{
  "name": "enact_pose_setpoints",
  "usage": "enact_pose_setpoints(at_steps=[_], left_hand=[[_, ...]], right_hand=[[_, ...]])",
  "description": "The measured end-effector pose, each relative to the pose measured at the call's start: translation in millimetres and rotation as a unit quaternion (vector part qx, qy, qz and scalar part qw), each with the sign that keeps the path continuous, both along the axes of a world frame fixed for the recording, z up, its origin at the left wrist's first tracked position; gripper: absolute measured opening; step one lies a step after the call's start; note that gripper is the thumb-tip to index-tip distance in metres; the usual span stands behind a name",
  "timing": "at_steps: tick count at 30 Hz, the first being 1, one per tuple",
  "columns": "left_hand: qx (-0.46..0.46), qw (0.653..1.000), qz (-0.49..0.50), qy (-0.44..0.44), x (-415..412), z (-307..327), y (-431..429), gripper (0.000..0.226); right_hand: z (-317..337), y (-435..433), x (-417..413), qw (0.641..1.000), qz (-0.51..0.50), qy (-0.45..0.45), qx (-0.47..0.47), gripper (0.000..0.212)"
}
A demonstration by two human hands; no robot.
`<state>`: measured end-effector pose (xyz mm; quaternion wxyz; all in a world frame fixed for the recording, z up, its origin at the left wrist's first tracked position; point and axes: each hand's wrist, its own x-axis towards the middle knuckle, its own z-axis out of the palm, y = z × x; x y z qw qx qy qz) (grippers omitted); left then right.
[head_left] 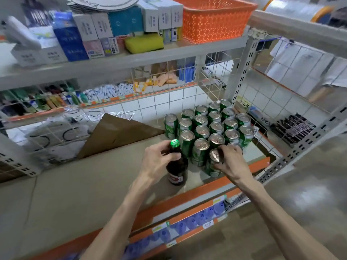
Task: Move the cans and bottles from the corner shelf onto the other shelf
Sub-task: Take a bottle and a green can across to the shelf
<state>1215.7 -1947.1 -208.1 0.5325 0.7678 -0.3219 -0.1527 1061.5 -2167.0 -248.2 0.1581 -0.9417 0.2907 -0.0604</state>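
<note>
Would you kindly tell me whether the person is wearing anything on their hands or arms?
Nothing visible: the left hand and right hand wear no gloves, and I see no rings, watch or bracelet. Both forearms are bare, with no sleeves in view.

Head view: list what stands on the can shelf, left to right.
Brown cardboard sheet → green-capped dark bottle gripped by the left hand → green can gripped by the right hand.
</note>
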Motion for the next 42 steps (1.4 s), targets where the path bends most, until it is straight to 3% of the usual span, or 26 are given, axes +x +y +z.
enact_pose_setpoints(at_steps=[7, 11, 16, 19, 23, 28, 31, 36, 42], left_hand=[[0.002, 0.997, 0.075, 0.018, 10.0, -1.0, 43.1, 0.026], [-0.003, 0.993, 0.119, 0.025, 19.4, -5.5, 73.6, 0.025], [-0.005, 0.986, 0.166, 0.022, 24.4, -9.8, 110.5, 0.037], [-0.004, 0.981, 0.191, 0.017, 24.5, -7.8, 126.7, 0.041], [-0.009, 0.978, 0.207, 0.020, 25.6, -8.5, 145.0, 0.032], [0.002, 0.970, 0.243, 0.019, 23.9, -5.7, 171.4, 0.034], [0.009, 0.960, 0.279, 0.006, 21.9, -1.2, 196.7, 0.034], [-0.004, 0.948, 0.318, 0.024, 26.5, 5.4, 253.2, 0.041], [-0.024, 0.927, 0.374, 0.013, 44.2, 27.3, 350.9, 0.035]], right_hand=[[-8.0, 30.7, 13.2, 0.991, 0.131, -0.026, 0.003, 0.060], [-2.8, 65.6, 38.3, 0.979, 0.188, -0.050, 0.055, 0.061], [-4.4, 102.6, 77.3, 0.960, 0.264, -0.060, 0.066, 0.046], [-6.3, 103.1, 83.9, 0.956, 0.275, -0.055, 0.084, 0.051], [-18.8, 100.0, 82.2, 0.950, 0.253, -0.022, 0.180, 0.089], [-26.5, 122.3, 80.6, 0.951, 0.151, -0.115, 0.244, 0.065], [-19.3, 129.9, 88.8, 0.942, 0.122, -0.123, 0.287, 0.057], [12.3, 186.4, 124.8, 0.919, 0.186, -0.129, 0.322, 0.049], [33.4, 299.4, 190.4, 0.894, 0.246, -0.125, 0.354, 0.056]])
